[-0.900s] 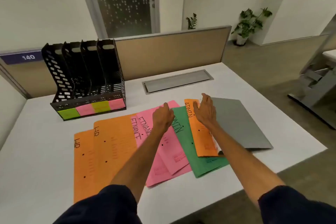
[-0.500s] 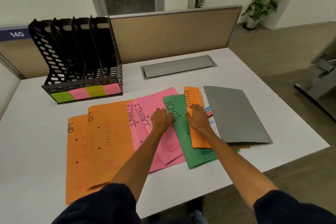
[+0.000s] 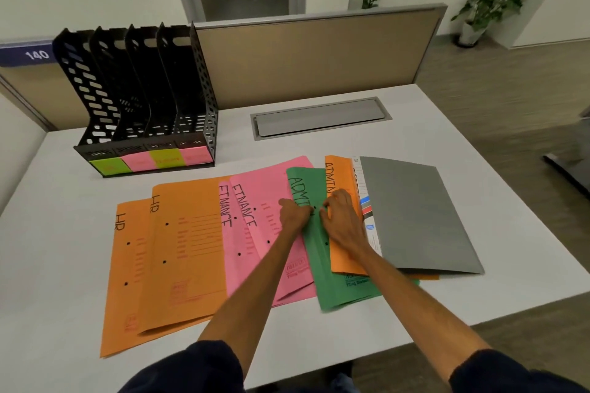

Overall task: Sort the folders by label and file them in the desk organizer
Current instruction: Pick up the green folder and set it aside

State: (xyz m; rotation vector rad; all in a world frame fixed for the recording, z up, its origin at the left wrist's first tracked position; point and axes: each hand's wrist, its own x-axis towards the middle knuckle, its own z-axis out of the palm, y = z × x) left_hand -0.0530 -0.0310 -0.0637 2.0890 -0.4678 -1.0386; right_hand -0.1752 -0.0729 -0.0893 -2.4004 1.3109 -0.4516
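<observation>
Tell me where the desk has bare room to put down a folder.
Bare desk lies left of the orange HR folders, in front of the organizer; also between the cable hatch and the grey folder. The middle is crowded: folders overlap, and the left hand and right hand meet on the green folder.

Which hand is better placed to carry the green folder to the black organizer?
Probably the left. The left hand touches the green folder on the side nearer the organizer, which stands far left; the right hand lies over the orange admin folder, farther away.
</observation>
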